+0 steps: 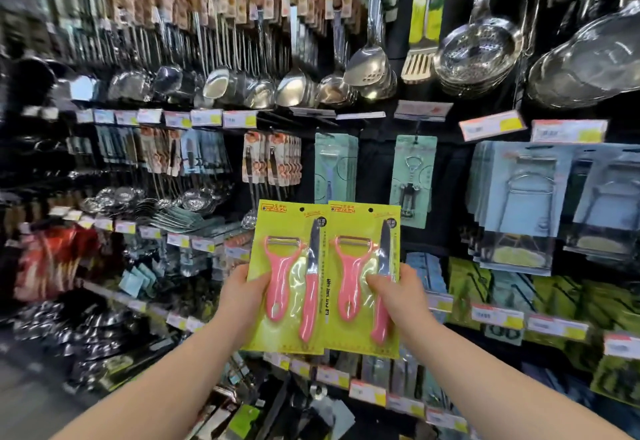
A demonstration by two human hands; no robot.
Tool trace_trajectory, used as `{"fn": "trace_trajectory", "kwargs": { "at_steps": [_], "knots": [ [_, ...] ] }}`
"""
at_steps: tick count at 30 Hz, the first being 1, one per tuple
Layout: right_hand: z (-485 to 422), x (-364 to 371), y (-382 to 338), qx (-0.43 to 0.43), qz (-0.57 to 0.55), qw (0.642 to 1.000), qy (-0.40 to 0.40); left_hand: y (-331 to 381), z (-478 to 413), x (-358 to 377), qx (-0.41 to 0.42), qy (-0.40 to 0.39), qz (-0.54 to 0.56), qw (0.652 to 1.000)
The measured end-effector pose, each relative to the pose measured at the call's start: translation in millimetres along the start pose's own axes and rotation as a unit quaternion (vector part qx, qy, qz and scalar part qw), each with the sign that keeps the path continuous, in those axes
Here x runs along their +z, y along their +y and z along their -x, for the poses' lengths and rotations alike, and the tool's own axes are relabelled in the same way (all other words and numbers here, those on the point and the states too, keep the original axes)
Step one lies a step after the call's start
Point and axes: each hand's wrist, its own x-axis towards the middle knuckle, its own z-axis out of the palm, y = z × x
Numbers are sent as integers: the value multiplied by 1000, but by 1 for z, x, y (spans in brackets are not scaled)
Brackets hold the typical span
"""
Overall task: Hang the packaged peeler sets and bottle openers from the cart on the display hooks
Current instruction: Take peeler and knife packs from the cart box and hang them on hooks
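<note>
1. far left, the hanging ladles point(221, 83) and rows of price tags point(206, 117) are smeared with blur, so the view is no help for fine aiming over there.
2. left hand point(242, 292) is closed on the lower left edge of the left peeler set point(289, 277), thumb across the front beside the pink peeler handle.
3. that card stands upright in front of the shelving, well below the hooks, and its right edge is touching or just overlapping the card beside it; i cannot tell which.
4. right peeler set point(363, 278) is held level with it, and the right hand point(398, 294) is clamped on its lower right edge, fingers over the pink knife handle.
5. above, a green peeler card point(334, 167) and a bottle opener card point(414, 180) hang from pegs, a dark gap between them.
6. the risks, as i judge them: both hands are full, so nothing is free to steady a hook; held low, a card may flop and its small punched hole point(370, 210) miss the tip, or tear there.
7. lifting both together could knock the hung cards off, or land a set on the wrong peg.
</note>
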Motion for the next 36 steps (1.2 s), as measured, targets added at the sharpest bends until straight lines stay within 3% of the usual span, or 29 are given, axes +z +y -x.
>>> {"fn": "trace_trajectory", "kwargs": {
  "at_steps": [8, 17, 28, 36],
  "knots": [
    [-97, 20, -18, -32, -45, 998, -6, 22, -88, 32, 18, 20, -8, 1000],
    [-191, 22, -41, -90, 8, 995, 30, 41, -166, 75, 52, 29, 7, 998],
    [-235, 36, -56, -144, 39, 983, 110, 51, -225, 88, 72, -25, 43, 996],
    [-251, 57, -60, -130, 80, 975, 164, 55, -263, 77, 82, -64, 41, 994]
  ]
}}
